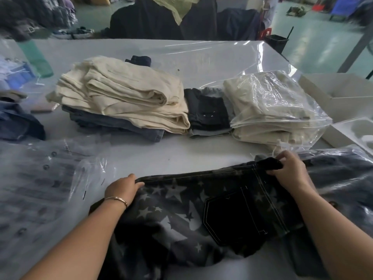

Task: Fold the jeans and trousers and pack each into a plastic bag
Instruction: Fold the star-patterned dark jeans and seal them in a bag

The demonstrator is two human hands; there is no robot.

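Observation:
Dark jeans with a grey star print (181, 209) lie across the near part of the white table (181, 152), back pocket facing up. My left hand (123, 188) grips their far edge at the left. My right hand (290, 168) grips the waistband corner at the right. A stack of clear plastic bags (40, 188) lies flat at the left. Cream trousers in a plastic bag (272, 110) rest at the right, beyond my right hand.
A pile of folded cream trousers (129, 98) on blue jeans (121, 126) sits mid-table, with folded black jeans (207, 112) beside it. A person in dark clothes (161, 19) stands across the table. White boxes (347, 102) are at the right.

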